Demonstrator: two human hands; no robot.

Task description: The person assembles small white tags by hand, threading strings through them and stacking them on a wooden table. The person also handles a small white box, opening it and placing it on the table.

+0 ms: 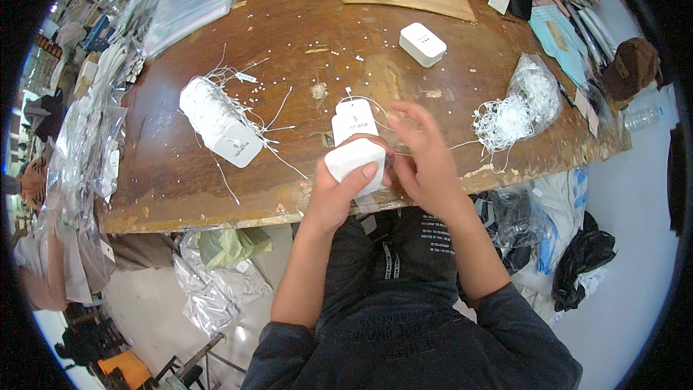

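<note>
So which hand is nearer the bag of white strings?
Right. The right hand sits just left of the bag of white strings; the left hand is farther left, holding a stack of white tags.

On the table (303, 22), the strung tag bundle (220, 119) lies at nine o'clock of the hands, the string bag (523, 101) at three, the small box (423, 44) at one.

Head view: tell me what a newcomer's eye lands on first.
The two hands at the table's near edge draw the eye: the left hand grips a white stack of tags, and the right hand works a thin string beside it. To the left lies a long strung bundle of white tags; to the right, a clear bag of white strings on the worn wooden table.
</note>
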